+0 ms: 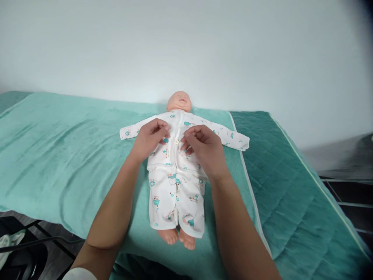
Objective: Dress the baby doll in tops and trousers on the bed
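A baby doll (178,102) lies on its back, its head toward the wall and bare feet toward me. It wears a white printed shirt (163,155) with long sleeves spread out sideways, and matching white trousers (163,194). Down the shirt's front runs a placket with a pale button (176,142) between my hands. My left hand (153,136) hovers at the left of the chest, fingers loosely curled, nothing visible in them. On the other side, my right hand (205,146) is likewise loosely curled with fingers apart, close to the placket. Whether the fingertips touch the cloth is unclear.
A light green cover (72,155) lies beneath the doll, over a darker quilted green cover (285,186) on the right. A white wall (186,46) stands behind. At lower left are a black container (26,249) and dark metal bars; a rack (352,194) stands at right.
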The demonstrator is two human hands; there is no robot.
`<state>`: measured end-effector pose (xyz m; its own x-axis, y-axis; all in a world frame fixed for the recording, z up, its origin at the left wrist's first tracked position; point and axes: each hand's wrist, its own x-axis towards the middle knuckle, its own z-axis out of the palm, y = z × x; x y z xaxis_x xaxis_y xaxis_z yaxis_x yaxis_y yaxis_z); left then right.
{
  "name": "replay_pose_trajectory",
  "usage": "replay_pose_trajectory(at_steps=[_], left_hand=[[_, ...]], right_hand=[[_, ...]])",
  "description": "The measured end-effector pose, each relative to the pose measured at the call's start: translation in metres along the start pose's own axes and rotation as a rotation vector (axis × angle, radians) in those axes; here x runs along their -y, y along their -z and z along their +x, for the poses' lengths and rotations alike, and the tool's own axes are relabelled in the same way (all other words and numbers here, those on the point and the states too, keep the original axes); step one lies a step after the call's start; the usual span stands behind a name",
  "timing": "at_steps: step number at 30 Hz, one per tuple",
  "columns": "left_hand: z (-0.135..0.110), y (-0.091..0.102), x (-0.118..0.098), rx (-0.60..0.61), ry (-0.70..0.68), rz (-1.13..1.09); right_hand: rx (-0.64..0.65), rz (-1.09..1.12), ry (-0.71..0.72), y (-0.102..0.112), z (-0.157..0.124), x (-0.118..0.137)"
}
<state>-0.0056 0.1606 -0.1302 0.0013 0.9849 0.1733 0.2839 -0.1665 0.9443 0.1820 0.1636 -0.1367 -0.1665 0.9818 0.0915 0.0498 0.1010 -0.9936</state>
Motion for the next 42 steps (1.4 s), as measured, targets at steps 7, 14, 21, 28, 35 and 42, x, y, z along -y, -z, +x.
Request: replay_pose_trajectory(at_steps=[7, 14, 21, 28, 35, 42], left_hand=[[0.011, -0.014, 0.024, -0.090, -0.509, 0.384], [0.014, -0.017, 0.034, -0.064, -0.531, 0.515], [0.047, -0.016, 0.042, 0.029, -0.575, 0.427], [0.059, -0.019, 0.041, 0.104, -0.451, 0.487], [0.055, -0.020, 0.038, 0.077, -0.394, 0.464], [0.056, -0.019, 0.037, 0.083, -0.413, 0.465]], right_hand=[[-0.243, -0.319, 0.428, -0.003, 0.009, -0.024], [-0.199, -0.500, 0.499, -0.003, 0.012, -0.031], [-0.200, -0.534, 0.515, -0.005, 0.014, -0.036], [-0.135, -0.600, 0.461, -0.007, 0.016, -0.038], [-0.067, -0.660, 0.384, -0.002, 0.044, -0.042], [-0.038, -0.714, 0.415, 0.002, 0.067, -0.043]])
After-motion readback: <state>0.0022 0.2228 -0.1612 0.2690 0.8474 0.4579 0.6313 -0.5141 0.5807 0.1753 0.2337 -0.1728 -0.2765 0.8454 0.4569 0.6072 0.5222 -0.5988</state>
